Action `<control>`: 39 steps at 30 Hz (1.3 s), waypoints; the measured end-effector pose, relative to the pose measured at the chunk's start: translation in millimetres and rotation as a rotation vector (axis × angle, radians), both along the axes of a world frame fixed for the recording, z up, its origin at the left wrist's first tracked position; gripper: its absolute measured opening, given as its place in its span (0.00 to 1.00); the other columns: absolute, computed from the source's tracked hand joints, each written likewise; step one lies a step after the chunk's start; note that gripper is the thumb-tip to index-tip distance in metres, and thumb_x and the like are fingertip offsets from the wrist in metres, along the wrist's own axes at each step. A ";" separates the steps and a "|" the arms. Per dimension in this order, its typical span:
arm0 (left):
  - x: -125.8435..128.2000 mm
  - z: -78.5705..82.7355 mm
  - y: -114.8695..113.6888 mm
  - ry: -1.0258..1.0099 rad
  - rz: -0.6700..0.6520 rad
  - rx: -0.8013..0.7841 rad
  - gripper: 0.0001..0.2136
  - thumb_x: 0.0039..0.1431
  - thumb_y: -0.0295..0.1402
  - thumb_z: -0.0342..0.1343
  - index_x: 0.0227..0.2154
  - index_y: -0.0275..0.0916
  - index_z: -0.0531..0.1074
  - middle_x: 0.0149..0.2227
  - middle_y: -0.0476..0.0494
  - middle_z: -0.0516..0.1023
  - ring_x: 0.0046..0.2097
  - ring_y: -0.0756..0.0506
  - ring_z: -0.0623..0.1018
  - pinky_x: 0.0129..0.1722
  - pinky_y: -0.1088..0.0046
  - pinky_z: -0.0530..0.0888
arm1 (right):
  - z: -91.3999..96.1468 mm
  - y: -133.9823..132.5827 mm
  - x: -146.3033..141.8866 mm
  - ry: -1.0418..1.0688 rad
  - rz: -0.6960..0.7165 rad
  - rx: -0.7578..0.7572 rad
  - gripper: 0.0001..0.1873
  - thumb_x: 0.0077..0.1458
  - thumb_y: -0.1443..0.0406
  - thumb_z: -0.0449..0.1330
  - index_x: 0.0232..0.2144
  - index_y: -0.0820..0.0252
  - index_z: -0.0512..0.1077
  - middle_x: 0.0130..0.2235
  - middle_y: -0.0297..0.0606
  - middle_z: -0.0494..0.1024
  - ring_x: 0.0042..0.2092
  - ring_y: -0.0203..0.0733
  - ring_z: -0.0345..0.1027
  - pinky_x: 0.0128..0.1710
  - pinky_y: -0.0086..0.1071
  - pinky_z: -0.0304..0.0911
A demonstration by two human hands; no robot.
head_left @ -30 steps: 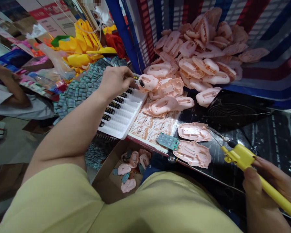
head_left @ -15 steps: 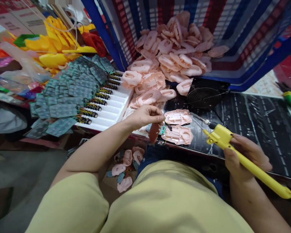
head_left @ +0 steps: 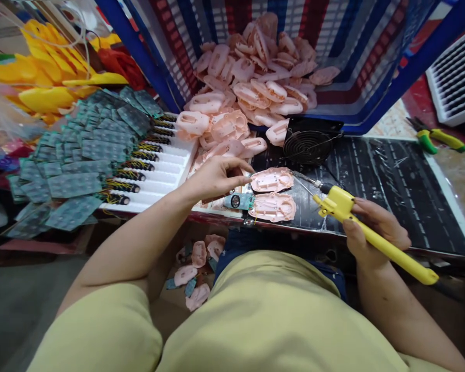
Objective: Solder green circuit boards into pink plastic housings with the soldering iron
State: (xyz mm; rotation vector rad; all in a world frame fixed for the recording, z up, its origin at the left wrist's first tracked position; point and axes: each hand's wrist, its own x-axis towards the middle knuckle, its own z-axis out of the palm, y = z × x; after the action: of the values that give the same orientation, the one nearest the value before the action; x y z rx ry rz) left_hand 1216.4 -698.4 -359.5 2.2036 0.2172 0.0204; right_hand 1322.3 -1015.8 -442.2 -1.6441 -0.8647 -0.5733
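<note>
My right hand [head_left: 375,230] is wrapped around a yellow soldering iron [head_left: 387,248] with a wire-feed tube at its front. Its tip points left, close to the right end of the upper pink plastic shell half [head_left: 272,180]. Just left of that shell is my left hand [head_left: 219,178], thumb and forefinger apart with nothing visible between them. Below the fingers lies a green circuit board [head_left: 246,200] bearing a round black part [head_left: 235,201]. The board meets the left end of the lower pink shell half [head_left: 273,207]. Both shells lie inner side up on the black bench surface [head_left: 391,191].
A blue-framed basket [head_left: 375,126] tilts behind a heap of pink shells [head_left: 251,77]. A black fan [head_left: 310,144] stands before it. Wired circuit boards [head_left: 77,150] pile beside a white ribbed tray [head_left: 166,175] at left. Pliers [head_left: 437,137] lie at right.
My left hand has let go of the board, which was held upright and now lies flat by the lower shell. Its fingers have spread. The view has shifted slightly to the right.
</note>
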 end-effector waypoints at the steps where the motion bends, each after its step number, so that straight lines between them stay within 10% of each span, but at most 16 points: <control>1: 4.9 -2.5 0.4 -0.010 -0.005 0.035 0.12 0.55 0.38 0.61 0.36 0.34 0.81 0.26 0.47 0.79 0.27 0.51 0.74 0.28 0.77 0.68 | 0.1 -0.2 0.5 -0.007 -0.008 -0.004 0.20 0.50 0.66 0.70 0.47 0.57 0.77 0.40 0.38 0.82 0.35 0.41 0.78 0.34 0.30 0.75; 13: 58.5 -68.3 -24.7 0.028 -0.062 0.430 0.07 0.57 0.29 0.56 0.35 0.36 0.79 0.37 0.43 0.82 0.36 0.47 0.79 0.39 0.72 0.73 | -2.3 -2.4 25.7 -0.004 -0.047 -0.149 0.17 0.50 0.64 0.69 0.44 0.57 0.77 0.38 0.38 0.83 0.34 0.41 0.78 0.34 0.33 0.76; 21: 63.4 -69.9 -26.3 0.020 -0.211 0.358 0.07 0.59 0.30 0.57 0.37 0.37 0.79 0.39 0.43 0.84 0.41 0.44 0.81 0.43 0.69 0.73 | -2.4 -14.7 37.6 0.067 0.025 -0.256 0.26 0.50 0.62 0.70 0.52 0.52 0.74 0.36 0.35 0.83 0.29 0.39 0.76 0.23 0.28 0.70; 39: 68.1 -66.3 -27.7 0.064 -0.314 0.440 0.07 0.60 0.29 0.55 0.33 0.35 0.79 0.40 0.41 0.83 0.45 0.41 0.81 0.48 0.65 0.74 | 13.8 8.1 56.7 -0.099 0.448 -0.326 0.12 0.46 0.70 0.73 0.31 0.59 0.73 0.26 0.34 0.79 0.27 0.38 0.76 0.26 0.26 0.75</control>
State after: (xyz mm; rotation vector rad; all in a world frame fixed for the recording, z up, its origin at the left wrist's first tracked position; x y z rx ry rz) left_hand 1284.5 -726.0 -425.8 2.6561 -0.1124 -0.1932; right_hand 1378.9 -1007.7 -428.4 -1.6425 -1.4101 -0.2070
